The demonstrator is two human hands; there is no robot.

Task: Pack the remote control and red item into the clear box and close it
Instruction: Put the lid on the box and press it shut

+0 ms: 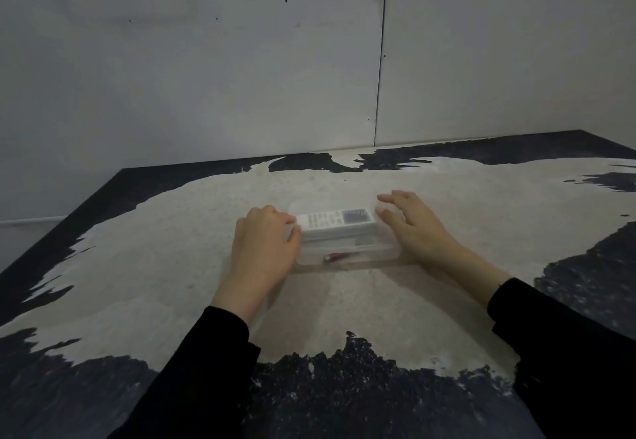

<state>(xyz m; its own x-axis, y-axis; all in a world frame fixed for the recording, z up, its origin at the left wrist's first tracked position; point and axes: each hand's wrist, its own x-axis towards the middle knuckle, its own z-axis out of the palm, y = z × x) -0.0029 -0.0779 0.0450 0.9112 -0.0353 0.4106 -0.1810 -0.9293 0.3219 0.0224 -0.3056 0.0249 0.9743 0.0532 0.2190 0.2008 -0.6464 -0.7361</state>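
Observation:
A clear plastic box sits on the table in front of me. Inside it lies a white remote control with a dark screen at its right end. A small red item lies in the box nearer to me. My left hand is curled around the box's left end, with thumb and fingers on it. My right hand rests against the box's right end with its fingers spread. Whether a clear lid is on the box I cannot tell.
The table has a worn top, pale in the middle with dark patches at its edges. A grey panelled wall stands close behind it. Black sleeves cover both forearms.

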